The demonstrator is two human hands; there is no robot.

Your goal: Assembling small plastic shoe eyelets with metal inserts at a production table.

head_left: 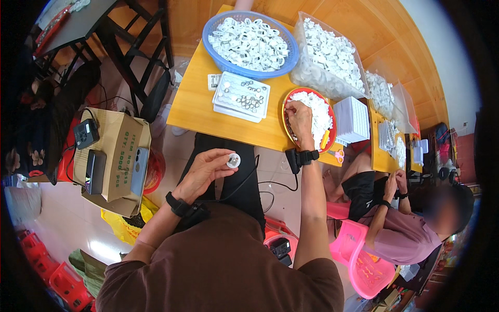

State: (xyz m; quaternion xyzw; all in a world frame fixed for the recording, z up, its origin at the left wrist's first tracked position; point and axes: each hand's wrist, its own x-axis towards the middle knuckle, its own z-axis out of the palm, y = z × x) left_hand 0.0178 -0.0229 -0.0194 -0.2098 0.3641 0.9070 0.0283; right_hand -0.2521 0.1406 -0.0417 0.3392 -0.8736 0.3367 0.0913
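Observation:
Just above my lap, my left hand (pixel 210 167) pinches a small round white plastic part (pixel 233 160) with small details in its middle. My right hand (pixel 300 120) reaches into a red bowl with a yellow rim (pixel 335 122), which is heaped with small white parts (pixel 318 108). Its fingers are closed together and point down at the bowl's left side; whatever they grip is hidden. A yellow piece (pixel 325 139) lies at the bowl's near right. Left of the bowl, a white dimpled tray (pixel 228 104) carries several small metallic rings (pixel 250 102).
A blue basket (pixel 221 63) and a clear bin (pixel 318 87), both full of white parts, stand at the table's (pixel 189 106) back. Stacked white trays (pixel 352 120) and pink-handled scissors (pixel 339 155) are right of the bowl. A co-worker (pixel 400 229) sits right; a cardboard box (pixel 122 161) stands left.

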